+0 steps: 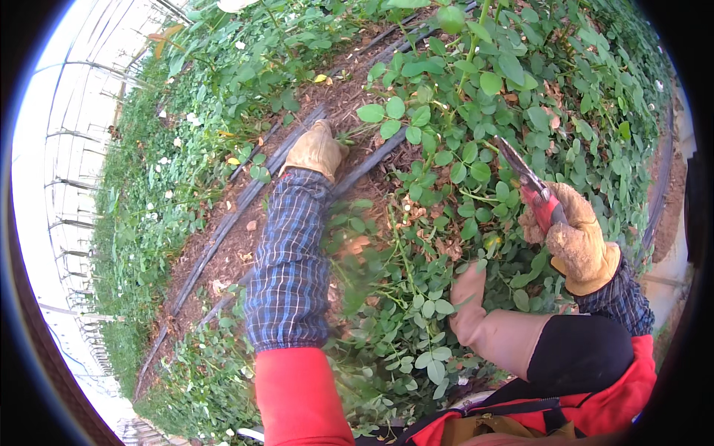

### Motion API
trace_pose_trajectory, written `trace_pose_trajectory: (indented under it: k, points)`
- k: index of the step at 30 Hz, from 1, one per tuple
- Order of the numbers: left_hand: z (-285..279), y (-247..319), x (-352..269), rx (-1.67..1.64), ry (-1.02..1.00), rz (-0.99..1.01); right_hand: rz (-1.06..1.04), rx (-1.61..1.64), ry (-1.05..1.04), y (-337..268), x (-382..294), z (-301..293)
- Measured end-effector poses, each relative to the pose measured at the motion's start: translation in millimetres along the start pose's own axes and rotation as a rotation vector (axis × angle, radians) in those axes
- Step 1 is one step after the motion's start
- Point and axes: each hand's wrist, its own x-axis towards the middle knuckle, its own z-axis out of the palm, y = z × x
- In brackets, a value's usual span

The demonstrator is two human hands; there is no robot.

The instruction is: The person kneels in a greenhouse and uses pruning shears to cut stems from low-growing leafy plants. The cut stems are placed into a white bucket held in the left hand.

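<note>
My left hand, in a tan leather work glove, is curled low over the soil between two black drip hoses. A green stem juts from the thumb side of its fist; the fingertips are hidden beneath the glove. On the right, my right hand, in a matching glove, grips pruning shears by their red handles. Their metal blades point up and left, in front of the leaves of a rose bush. I cannot make out whether the blades touch any stem.
Black drip hoses run diagonally over brown mulched soil. Dense leafy plants line the left. My boot stands among low foliage. Greenhouse framing curves along the far left, and a pale path lies at the right.
</note>
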Motion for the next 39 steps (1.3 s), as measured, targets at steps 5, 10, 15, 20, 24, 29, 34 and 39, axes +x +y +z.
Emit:
trace_pose_trajectory:
  k: [5,10,15,20,24,29,34,39]
  points:
    - [17.6,-81.7,3.6,0.229,0.200,0.124,-0.001,0.005,-0.055,3.8,-2.0,1.6]
    - [-7.8,-122.9,-39.1,0.287,0.272,0.063,-0.007,0.027,-0.076,7.0,-7.1,6.6]
    - [-73.1,-108.0,-138.4,-0.445,0.383,-0.214,-0.014,0.003,-0.114,5.9,-6.4,21.0]
    - [-106.5,-220.7,-304.3,-0.467,0.648,-0.281,-0.063,0.117,-0.276,10.0,-14.5,73.6]
    - [-161.7,-219.6,-472.0,-0.510,0.820,-0.666,-0.221,0.093,-0.420,25.2,-13.9,72.4]
    - [-185.0,-244.0,-738.2,0.080,0.921,-1.009,-0.199,-0.079,-0.577,11.0,-12.2,97.9]
    - [-140.1,-236.0,-906.4,-0.088,0.414,-1.524,-0.423,-0.281,-0.660,-22.3,8.9,122.2]
    - [-92.1,-241.3,-1033.8,-0.049,0.435,-1.585,-0.346,-0.386,-0.864,-48.5,-19.8,181.5]
